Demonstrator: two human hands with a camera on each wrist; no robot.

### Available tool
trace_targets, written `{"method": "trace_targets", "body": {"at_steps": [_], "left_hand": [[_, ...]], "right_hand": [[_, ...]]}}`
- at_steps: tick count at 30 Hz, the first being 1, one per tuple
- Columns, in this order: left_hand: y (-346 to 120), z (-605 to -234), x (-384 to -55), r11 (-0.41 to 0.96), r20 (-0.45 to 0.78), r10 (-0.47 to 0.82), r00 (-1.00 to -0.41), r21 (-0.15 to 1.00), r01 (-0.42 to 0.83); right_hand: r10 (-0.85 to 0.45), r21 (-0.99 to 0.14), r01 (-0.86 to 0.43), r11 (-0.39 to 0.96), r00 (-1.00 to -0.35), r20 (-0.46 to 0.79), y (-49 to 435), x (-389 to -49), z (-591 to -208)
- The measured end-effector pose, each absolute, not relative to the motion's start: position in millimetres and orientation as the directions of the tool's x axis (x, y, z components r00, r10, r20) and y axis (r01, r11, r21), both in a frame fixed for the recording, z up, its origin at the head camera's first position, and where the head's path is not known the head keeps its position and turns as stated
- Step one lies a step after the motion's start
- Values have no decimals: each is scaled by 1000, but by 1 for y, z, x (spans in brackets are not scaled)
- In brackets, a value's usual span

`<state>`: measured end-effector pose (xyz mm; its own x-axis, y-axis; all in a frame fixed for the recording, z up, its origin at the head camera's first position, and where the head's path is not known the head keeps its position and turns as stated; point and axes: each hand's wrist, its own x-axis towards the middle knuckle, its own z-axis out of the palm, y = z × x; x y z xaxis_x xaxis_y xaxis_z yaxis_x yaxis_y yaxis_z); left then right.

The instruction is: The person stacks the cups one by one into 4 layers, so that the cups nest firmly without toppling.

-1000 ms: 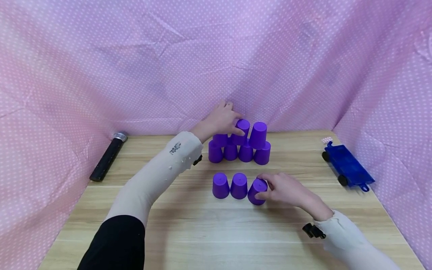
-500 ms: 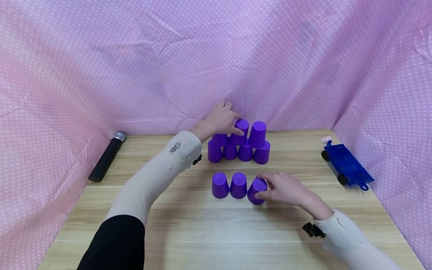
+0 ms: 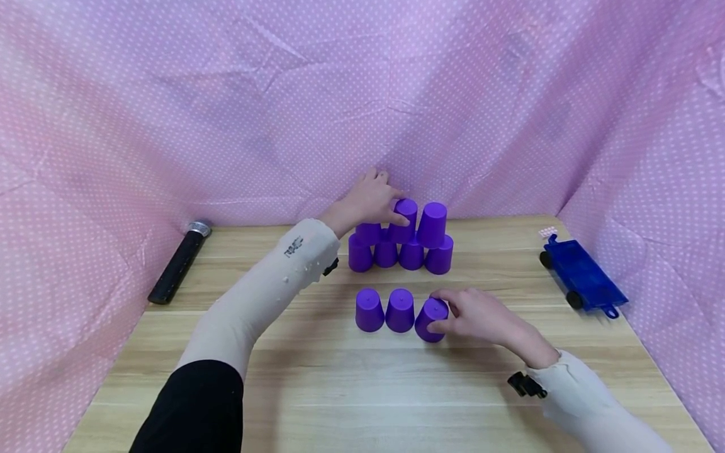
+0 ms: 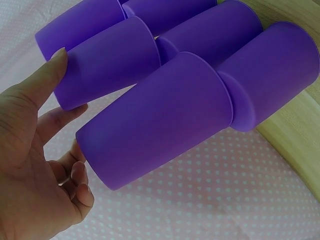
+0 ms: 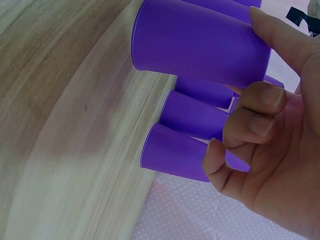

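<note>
Purple cups stand upside down at the back in two tiers, several below and three on top. My left hand [image 3: 370, 200] pinches the middle upper cup [image 3: 404, 220] near its base between thumb and index finger; in the left wrist view that cup [image 4: 112, 62] sits between them, the other fingers curled free. The left upper cup [image 3: 369, 234] is partly hidden behind the hand. Nearer me is a row of three inverted cups. My right hand [image 3: 484, 318] grips the rightmost cup [image 3: 428, 322] by its top, beside the middle one [image 3: 400, 311] and the left one [image 3: 369, 311].
A black microphone [image 3: 180, 264] with a silver head lies at the left of the wooden table [image 3: 351, 402]. At the right sits a blue toy trailer [image 3: 584, 275] with black wheels. Pink dotted cloth [image 3: 362, 94] encloses the back and sides.
Both hands keep their holds on the same cups. The whole scene shifts only very slightly in the head view.
</note>
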<state>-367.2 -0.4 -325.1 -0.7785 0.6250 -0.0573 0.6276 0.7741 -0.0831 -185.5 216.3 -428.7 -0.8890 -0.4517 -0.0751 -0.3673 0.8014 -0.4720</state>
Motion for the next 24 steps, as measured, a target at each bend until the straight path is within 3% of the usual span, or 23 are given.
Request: {"method": "trace_targets", "body": {"at_steps": [24], "left_hand": [[-5,-321,-368,763,-93,633,-768,-88,640]], "right_hand": [[-453,-466,-373,802,-889,-68,216,-184,-429]]}}
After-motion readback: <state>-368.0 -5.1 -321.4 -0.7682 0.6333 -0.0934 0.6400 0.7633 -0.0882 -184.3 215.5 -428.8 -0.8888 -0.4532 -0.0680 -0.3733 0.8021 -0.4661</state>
